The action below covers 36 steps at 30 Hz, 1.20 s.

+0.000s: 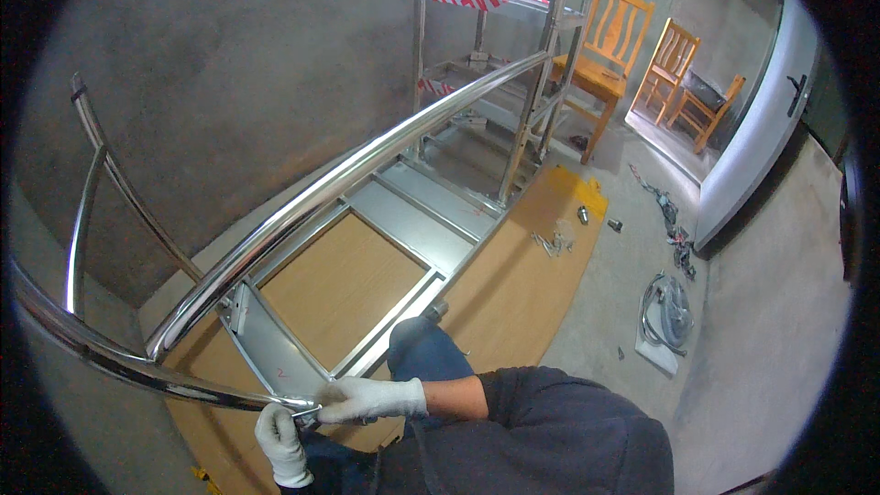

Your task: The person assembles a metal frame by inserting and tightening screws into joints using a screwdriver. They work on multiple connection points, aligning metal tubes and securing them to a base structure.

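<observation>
Two white-gloved hands meet at the near end of a curved chrome tube [137, 368]: the left hand [282, 445] is bent nearly closed, a thin metal rod [308, 412] between its thumb and fingers, while the right hand [367, 400] curls at the tube's tip, its fingertips too blurred to tell whether they grip tube or rod. On a clock face centred on the hands, the curved tube sweeps away toward ten o'clock, smooth and mirror-bright. A straight chrome tube [353, 165] meets it there and runs across to one o'clock, high over a flat metal frame [428, 229] at twelve. That frame is satin grey and square-edged, with a rectangular opening showing the tan board [500, 261] beneath. Denim covers a bent knee [426, 348] just beside the frame, toward one o'clock. Farther along one o'clock stand an upright metal rack [555, 32] with red-marked film and a slatted wooden chair [600, 78]. Loose bolts [553, 244] lie on the board at two o'clock. Past its curved edge, a strip of rough concrete floor [596, 302] gives room up to the right-hand wall [779, 257], with a plastic-wrapped coil [667, 312] near that wall, toward three.
</observation>
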Motion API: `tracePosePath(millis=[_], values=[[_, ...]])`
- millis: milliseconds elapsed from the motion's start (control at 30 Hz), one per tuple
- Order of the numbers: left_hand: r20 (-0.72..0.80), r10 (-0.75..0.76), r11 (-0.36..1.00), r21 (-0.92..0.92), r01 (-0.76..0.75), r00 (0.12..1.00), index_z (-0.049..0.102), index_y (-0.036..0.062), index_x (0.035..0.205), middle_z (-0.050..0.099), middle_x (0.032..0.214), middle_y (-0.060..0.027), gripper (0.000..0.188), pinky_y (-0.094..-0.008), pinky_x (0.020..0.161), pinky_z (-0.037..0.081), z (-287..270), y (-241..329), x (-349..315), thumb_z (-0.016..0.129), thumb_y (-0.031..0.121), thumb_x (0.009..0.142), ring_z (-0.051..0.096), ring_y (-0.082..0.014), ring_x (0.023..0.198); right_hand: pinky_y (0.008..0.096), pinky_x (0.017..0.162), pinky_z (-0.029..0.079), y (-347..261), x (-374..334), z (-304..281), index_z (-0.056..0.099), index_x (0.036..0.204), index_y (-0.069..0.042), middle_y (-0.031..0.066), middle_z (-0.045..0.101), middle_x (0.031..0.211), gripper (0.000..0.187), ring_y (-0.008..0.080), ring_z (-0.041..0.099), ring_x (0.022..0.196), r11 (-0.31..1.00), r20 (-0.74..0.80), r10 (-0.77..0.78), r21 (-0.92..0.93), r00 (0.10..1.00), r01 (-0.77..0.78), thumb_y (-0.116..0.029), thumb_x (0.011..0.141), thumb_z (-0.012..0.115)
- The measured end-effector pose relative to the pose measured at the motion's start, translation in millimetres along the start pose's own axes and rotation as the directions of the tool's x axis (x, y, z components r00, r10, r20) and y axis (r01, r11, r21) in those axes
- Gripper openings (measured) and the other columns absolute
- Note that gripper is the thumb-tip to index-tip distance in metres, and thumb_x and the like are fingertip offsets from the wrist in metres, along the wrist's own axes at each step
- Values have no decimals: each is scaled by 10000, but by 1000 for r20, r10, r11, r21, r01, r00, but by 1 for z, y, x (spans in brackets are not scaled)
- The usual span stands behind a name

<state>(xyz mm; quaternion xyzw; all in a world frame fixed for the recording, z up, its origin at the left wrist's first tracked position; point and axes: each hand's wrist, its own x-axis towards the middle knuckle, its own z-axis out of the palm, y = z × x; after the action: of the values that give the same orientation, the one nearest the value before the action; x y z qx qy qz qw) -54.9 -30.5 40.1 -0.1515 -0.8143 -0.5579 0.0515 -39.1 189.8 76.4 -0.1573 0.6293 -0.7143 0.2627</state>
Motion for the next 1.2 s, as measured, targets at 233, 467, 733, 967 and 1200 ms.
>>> tracePosePath(millis=[233,467,733,967,1200], values=[[-1,3,1000,-12,-3,1000,519,11,745,490,658,-18,294,-270,556,356,3,16,3,480,258,900,440,-111,608,198,544,391,40,17,1,573,998,-15,14,571,784,392,54,468,661,952,-120,-265,-192,957,239,-391,891,533],[-10,-12,998,-60,12,1000,527,5,760,524,690,-26,295,-254,589,375,1,17,-1,481,258,904,472,-119,631,216,427,336,0,5,1,577,959,-35,-20,488,665,354,58,442,542,993,-12,119,14,993,-119,-369,844,602],[-15,-52,994,-102,50,999,497,3,705,454,603,-62,264,-322,518,351,-1,12,0,521,206,872,444,-170,557,206,414,333,6,4,2,571,1018,0,-15,516,665,439,31,432,524,931,91,169,313,981,-189,-409,857,566],[-72,26,1000,10,-25,997,496,11,689,455,587,-61,288,-303,507,340,1,11,-1,526,230,874,444,-158,541,237,536,393,5,4,6,589,976,6,14,550,726,416,83,477,614,999,-71,-38,4,997,38,-391,851,571],[-21,6,999,-39,-6,1000,499,16,688,433,580,-42,292,-284,499,324,4,13,-3,511,226,890,422,-135,537,273,638,446,15,3,1,595,990,-1,40,572,783,470,123,522,736,961,30,224,158,974,-226,-441,824,592]])
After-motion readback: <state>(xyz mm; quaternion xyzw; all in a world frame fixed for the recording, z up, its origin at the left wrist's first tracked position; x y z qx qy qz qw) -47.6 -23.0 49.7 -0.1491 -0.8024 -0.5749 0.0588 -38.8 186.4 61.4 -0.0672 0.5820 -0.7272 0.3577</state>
